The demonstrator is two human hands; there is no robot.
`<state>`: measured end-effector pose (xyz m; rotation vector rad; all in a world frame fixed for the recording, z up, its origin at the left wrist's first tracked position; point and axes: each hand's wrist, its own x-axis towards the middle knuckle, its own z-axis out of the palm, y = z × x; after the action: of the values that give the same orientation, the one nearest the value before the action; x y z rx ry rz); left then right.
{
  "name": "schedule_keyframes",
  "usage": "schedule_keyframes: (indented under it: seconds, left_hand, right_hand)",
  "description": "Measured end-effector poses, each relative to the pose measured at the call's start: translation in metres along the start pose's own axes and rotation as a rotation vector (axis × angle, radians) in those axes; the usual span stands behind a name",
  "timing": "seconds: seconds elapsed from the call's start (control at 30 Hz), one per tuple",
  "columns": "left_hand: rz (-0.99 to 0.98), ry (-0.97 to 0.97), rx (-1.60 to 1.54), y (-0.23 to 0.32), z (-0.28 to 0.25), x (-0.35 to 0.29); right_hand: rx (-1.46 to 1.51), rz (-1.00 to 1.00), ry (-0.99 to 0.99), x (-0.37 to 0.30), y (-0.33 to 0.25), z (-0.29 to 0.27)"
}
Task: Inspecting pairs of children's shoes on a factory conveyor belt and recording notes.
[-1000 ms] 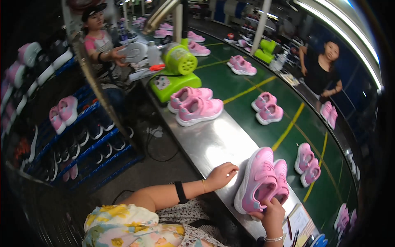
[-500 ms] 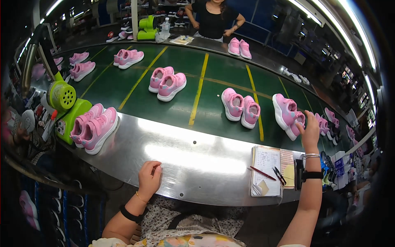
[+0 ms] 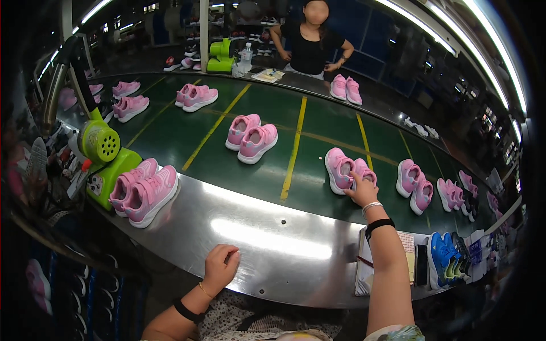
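Note:
My right hand (image 3: 363,192) reaches over the green belt and grips the right-hand shoe of a pair of pink sneakers (image 3: 338,170), its fingers around the shoe's opening. Part of that shoe is hidden behind the hand. Over the metal ledge (image 3: 267,227), my left hand (image 3: 222,267) hovers with curled fingers and nothing visible in them. Another pair of pink sneakers (image 3: 414,184) lies on the belt to the right. Farther left on the belt stands a pink pair (image 3: 252,138). Striped pink sneakers (image 3: 145,193) sit on the ledge at the left.
A bright green machine (image 3: 101,142) stands at the ledge's left end. Right of my forearm are a notebook (image 3: 406,244) and blue shoes (image 3: 439,258). Across the belt, a person in black (image 3: 311,45) stands behind a far ledge holding a pink pair (image 3: 346,89).
My right hand has moved left from the right-hand pair to the pair nearer the middle and taken hold of one shoe. The view has shifted. My left hand stays over the ledge.

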<state>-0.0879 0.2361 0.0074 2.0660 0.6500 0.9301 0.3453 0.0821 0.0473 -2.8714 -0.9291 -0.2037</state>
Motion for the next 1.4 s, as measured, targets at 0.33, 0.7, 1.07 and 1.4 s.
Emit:
schedule_keyframes:
  seconds: [0.33,0.7,1.07,1.4]
  left_hand:
    - [0.024,-0.006,0.001,-0.001,-0.002,0.001]
    - [0.240,-0.018,-0.082,-0.011,0.000,-0.006]
    - [0.258,-0.305,-0.077,-0.014,-0.002,-0.001]
    - [-0.164,-0.336,0.008,0.029,0.016,-0.028]
  right_hand:
    - [0.032,-0.132,-0.186,-0.034,-0.044,-0.046]
    - [0.198,-0.770,-0.223,-0.244,-0.161,-0.113]
    - [0.801,-0.004,-0.137,-0.264,-0.110,-0.083]
    - [1.505,0.228,-0.347,-0.263,-0.114,-0.028]
